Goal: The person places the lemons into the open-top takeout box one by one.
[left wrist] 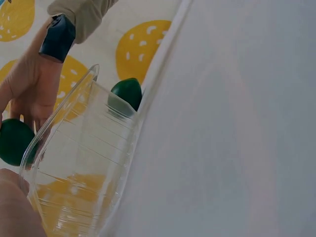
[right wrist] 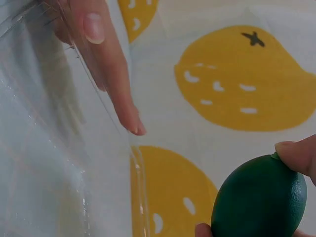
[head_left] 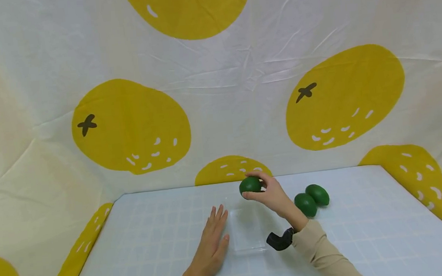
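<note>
My right hand (head_left: pixel 273 197) holds a dark green lime (head_left: pixel 250 186) between thumb and fingers, up above the far part of a clear plastic container (head_left: pixel 250 247). In the right wrist view the lime (right wrist: pixel 259 200) shows a small stem nub beside the thumb. My left hand (head_left: pixel 210 244) lies along the container's left side with its fingers straight. From the left wrist the container's ribbed, see-through wall (left wrist: pixel 84 148) is visible, with no lime seen inside. To the right of my right hand, two more limes, a nearer one (head_left: pixel 306 205) and a farther one (head_left: pixel 318 195), lie touching on the table.
A pale checked cloth covers the table (head_left: pixel 146 236). Behind it and at both sides hangs a white curtain (head_left: pixel 238 110) printed with big yellow fruit. A black band (head_left: pixel 280 240) sits at my right wrist, by the beige sleeve.
</note>
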Tool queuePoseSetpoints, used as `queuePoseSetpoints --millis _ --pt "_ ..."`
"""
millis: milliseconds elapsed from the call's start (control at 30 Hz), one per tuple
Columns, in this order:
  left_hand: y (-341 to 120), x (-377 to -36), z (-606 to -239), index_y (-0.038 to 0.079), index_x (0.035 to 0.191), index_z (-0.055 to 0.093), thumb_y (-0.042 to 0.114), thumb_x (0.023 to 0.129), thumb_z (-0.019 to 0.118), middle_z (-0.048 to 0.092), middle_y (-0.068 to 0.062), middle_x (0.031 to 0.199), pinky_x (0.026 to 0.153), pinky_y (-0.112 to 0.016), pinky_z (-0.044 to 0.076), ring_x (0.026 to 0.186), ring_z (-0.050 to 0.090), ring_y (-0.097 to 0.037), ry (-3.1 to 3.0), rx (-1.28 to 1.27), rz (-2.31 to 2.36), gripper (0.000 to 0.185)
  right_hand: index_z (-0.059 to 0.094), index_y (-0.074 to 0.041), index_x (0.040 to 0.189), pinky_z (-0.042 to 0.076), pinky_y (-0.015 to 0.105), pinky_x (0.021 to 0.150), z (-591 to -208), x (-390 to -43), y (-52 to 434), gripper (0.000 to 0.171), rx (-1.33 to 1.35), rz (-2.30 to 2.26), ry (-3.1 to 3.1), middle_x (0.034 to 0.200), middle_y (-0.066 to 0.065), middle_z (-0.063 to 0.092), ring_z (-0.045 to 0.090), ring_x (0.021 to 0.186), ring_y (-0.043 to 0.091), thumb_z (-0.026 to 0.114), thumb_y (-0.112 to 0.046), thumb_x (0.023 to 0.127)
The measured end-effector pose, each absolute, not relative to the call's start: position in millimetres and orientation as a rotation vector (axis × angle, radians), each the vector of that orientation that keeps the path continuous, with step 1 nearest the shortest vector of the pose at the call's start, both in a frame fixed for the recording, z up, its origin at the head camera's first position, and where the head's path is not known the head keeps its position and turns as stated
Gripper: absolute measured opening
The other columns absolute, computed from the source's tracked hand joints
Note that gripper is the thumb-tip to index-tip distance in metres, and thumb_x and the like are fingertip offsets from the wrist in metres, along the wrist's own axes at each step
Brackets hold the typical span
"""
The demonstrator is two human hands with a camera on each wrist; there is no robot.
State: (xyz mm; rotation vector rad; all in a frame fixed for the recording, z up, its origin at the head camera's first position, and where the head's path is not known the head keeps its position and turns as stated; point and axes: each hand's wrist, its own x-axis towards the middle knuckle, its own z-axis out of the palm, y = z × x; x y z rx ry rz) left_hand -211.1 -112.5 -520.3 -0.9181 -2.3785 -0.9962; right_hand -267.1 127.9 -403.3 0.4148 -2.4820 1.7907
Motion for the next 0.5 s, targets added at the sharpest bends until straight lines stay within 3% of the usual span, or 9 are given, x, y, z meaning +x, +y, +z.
queuePoseSetpoints --millis 233,500 --pt "-112.5 -210.6 -518.0 0.005 0.156 0.028 0.016 0.103 0.042 0.019 -0.01 0.164 0.123 -0.039 0.003 0.148 0.014 -0.043 -2.397 -0.918 -0.985 0.056 0.064 -0.014 0.123 0.056 0.039 0.079 -417.9 -268.8 100.8 0.055 0.414 1.612 -2.675 0.122 0.01 0.063 0.061 0.094 0.024 0.086 -0.028 0.075" --pt "-112.9 -210.0 -517.9 0.009 0.158 0.023 0.017 0.103 0.043 0.017 -0.005 0.165 0.123 -0.038 0.003 0.149 0.013 -0.04 -2.423 -0.903 -0.998 0.059 0.063 -0.004 0.119 0.054 0.04 0.074 -440.0 -271.9 85.2 0.06 0.476 1.407 -2.869 0.111 0.013 0.065 0.059 0.091 0.024 0.088 -0.029 0.071"
